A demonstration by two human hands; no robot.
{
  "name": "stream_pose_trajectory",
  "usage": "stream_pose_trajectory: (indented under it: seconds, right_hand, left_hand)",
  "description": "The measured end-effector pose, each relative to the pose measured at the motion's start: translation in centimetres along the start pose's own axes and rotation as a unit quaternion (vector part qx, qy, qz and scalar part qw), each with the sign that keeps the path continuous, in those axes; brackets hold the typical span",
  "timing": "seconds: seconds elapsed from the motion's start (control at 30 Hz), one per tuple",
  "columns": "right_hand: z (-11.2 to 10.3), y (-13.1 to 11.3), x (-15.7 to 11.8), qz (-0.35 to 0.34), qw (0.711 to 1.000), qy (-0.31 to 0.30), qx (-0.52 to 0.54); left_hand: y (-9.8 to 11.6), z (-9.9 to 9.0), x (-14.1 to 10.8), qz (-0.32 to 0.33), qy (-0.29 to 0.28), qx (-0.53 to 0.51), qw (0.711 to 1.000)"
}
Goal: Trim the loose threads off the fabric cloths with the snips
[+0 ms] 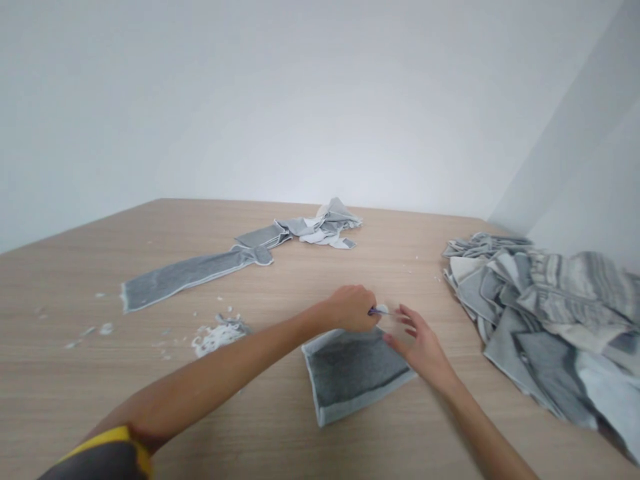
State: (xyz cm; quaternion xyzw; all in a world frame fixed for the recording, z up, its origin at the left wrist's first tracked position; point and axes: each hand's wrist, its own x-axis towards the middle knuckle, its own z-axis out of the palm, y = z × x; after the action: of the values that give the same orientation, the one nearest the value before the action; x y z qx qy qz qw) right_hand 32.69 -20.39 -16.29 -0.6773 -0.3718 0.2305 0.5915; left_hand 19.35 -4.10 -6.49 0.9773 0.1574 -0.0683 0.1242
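**Working close, with little held down**

Clenched in the left hand [353,309]: a small purple-ended tool [373,311], with something thin and pale reaching toward the right hand [420,350]. Too blurred to tell blade from thread. On the right, fingers bent and parted, thumb apart; cannot tell of any light pinch on that pale length. Just below both hands: a grey cloth piece [355,370] with pale edging, lying on the wooden tabletop [270,440].

Foremost among the risks, judging by closeness: a nick to the right fingertips, if sharp at the tip. Next: a stray snip or snag at the cloth's far edge, from lying so near the tool. Also possible: slipping or rucking up under a tug, for want of a flat palm pressing down.

Beside the left forearm: white scraps [215,338], light enough to scatter at one sweep. Farther back, well apart: a line of grey pieces [185,279], safer from knocks. Off to the right: a fabric heap [515,320], loosely stacked, perhaps liable to slide if bumped by an elbow.
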Motion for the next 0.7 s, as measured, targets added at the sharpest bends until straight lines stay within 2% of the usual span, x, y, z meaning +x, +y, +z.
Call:
stream_pose_trajectory:
  seconds: [0.13, 0.3, 0.4, 0.53, 0.7]
  right_hand:
    - [2.8, 0.1, 3.1, 0.016, 0.992, -0.085, 0.090]
    - [3.7, 0.2, 3.6, -0.003, 0.984, -0.136, 0.115]
    - [3.4, 0.1, 3.2, -0.017, 0.987, -0.135, 0.090]
    - [2.9, -0.1, 3.2, -0.035, 0.994, -0.099, 0.032]
    - [2.0, -0.9, 3.7, -0.097, 0.992, -0.073, -0.033]
  left_hand:
    - [-0.4, 0.5, 0.9, 0.006, -0.017, -0.029, 0.999]
    - [-2.5, 1.4, 0.6, 0.039, -0.012, -0.094, 0.995]
    - [-3.8, 2.2, -0.8, 0.056, -0.006, -0.118, 0.991]
    - [-5.3, 3.3, -2.9, 0.066, -0.020, -0.107, 0.992]
    - [-6.6, 4.1, -4.9, 0.004, -0.004, -0.046, 0.999]
